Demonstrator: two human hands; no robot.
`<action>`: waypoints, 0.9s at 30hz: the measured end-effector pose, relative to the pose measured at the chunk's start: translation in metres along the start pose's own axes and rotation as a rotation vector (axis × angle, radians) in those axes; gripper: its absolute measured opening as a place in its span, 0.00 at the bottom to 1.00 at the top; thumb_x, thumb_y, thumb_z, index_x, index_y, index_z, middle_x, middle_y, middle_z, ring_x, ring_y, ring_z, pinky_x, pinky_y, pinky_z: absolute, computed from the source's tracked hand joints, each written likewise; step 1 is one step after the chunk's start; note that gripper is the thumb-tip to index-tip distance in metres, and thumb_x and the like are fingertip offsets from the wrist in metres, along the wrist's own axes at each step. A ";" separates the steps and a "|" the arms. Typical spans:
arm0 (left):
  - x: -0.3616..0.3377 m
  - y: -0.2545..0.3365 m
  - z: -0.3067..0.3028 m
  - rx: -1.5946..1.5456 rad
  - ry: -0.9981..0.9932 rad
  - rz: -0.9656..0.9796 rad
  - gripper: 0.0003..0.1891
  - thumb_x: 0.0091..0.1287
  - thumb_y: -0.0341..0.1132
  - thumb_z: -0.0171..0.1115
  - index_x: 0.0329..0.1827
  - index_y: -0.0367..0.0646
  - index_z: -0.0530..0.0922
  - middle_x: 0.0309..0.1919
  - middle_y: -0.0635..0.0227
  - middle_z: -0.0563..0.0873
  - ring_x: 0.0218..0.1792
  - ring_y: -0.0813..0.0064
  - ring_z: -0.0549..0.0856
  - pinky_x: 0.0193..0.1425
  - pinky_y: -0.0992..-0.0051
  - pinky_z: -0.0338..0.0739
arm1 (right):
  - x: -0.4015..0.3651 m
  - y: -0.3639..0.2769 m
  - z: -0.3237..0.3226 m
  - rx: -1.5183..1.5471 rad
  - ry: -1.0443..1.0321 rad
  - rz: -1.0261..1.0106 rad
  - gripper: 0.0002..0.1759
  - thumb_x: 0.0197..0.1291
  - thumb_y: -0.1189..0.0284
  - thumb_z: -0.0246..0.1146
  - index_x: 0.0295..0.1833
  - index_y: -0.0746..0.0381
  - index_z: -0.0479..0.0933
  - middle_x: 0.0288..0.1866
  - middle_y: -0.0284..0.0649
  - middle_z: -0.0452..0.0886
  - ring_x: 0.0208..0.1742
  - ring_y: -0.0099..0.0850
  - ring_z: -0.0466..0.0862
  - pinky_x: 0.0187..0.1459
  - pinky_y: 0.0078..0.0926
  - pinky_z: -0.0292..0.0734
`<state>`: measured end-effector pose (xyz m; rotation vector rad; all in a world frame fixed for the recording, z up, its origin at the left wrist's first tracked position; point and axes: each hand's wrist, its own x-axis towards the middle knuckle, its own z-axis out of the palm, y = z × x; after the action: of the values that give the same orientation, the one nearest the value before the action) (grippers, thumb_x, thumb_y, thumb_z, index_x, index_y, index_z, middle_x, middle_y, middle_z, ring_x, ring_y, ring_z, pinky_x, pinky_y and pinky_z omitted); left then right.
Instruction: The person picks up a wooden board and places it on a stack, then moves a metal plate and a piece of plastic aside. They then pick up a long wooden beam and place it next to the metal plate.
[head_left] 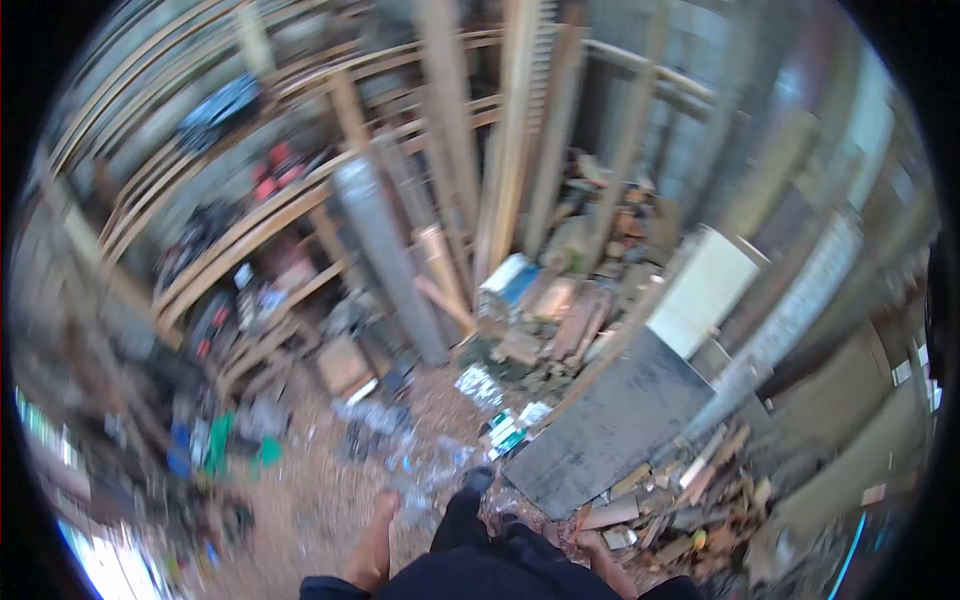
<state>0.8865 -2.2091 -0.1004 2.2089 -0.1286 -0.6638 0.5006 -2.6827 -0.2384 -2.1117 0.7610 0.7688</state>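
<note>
Low in the view, my left hand (387, 504) hangs over the dusty floor, beside my dark trouser leg. Motion blur smears its fingers, and no object shows in it. On the other side of my body is my right hand (589, 541), close to a heap of wood offcuts (690, 500). A thin orange-brown shape shows at its fingers; whether that is a finger or a held piece cannot be made out. Ahead of this hand a dark flat board (620, 420) leans at a slant.
Tall planks (510, 130) stand against the back wall. Wooden shelving (260, 235) with assorted items runs along the left. A grey post or pipe (385, 250) leans near the middle. Wood blocks (575, 320), a pale panel (705, 290), plastic scraps (380, 420) and green cloth-like pieces (220, 440) lie around.
</note>
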 end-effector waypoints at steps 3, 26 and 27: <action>-0.065 0.059 0.014 -0.816 0.201 -0.347 0.12 0.60 0.34 0.48 0.43 0.38 0.72 0.34 0.62 0.81 0.31 0.71 0.80 0.35 0.72 0.75 | 0.033 -0.073 -0.114 0.481 0.085 -0.051 0.10 0.57 0.69 0.49 0.37 0.63 0.73 0.29 0.42 0.77 0.29 0.35 0.78 0.28 0.34 0.73; -0.460 -0.210 0.020 -0.800 0.635 -0.960 0.13 0.56 0.36 0.53 0.36 0.34 0.77 0.29 0.54 0.82 0.30 0.63 0.82 0.33 0.67 0.76 | -0.078 -0.519 0.174 -0.517 -0.706 -0.111 0.16 0.61 0.69 0.45 0.51 0.65 0.66 0.44 0.47 0.77 0.39 0.40 0.80 0.34 0.37 0.77; -0.470 -0.221 0.023 -0.928 0.659 -0.996 0.14 0.56 0.37 0.54 0.37 0.34 0.77 0.30 0.54 0.82 0.30 0.63 0.82 0.34 0.67 0.75 | -0.088 -0.534 0.195 -0.541 -0.718 -0.100 0.16 0.61 0.69 0.45 0.51 0.65 0.66 0.44 0.47 0.77 0.39 0.40 0.80 0.34 0.37 0.77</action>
<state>0.4449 -1.9352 -0.0785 1.3389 1.3911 -0.3153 0.7735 -2.2144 -0.0447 -2.0545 0.0514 1.6862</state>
